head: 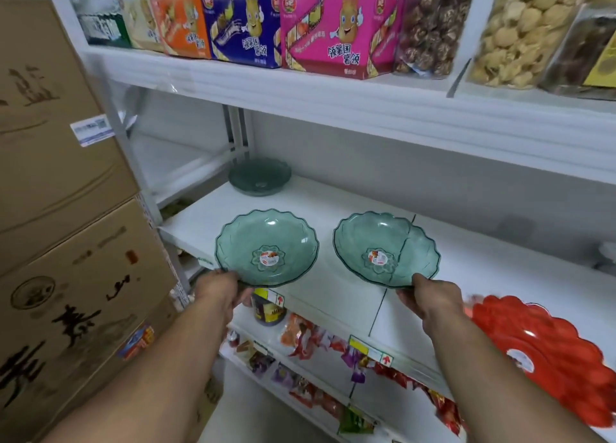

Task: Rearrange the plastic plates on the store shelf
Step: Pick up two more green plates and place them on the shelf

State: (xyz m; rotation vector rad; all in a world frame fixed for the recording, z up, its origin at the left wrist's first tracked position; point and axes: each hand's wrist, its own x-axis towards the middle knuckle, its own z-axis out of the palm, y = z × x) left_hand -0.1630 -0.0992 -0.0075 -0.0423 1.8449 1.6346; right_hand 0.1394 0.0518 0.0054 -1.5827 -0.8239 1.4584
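Two translucent green plates held at the front of the white store shelf point(333, 202), one per hand.

The left hand point(218, 291) has its fingers clamped on the near rim of the left scalloped green plastic plate point(266, 247); the right hand point(430, 297) likewise grips the right green plate point(386, 249). Both hover just above the shelf. A green plate stack point(260, 177) sits at the back, a red scalloped plate point(550, 359) lower right. Recommended: lower each plate level, spaced evenly, stickers facing up.
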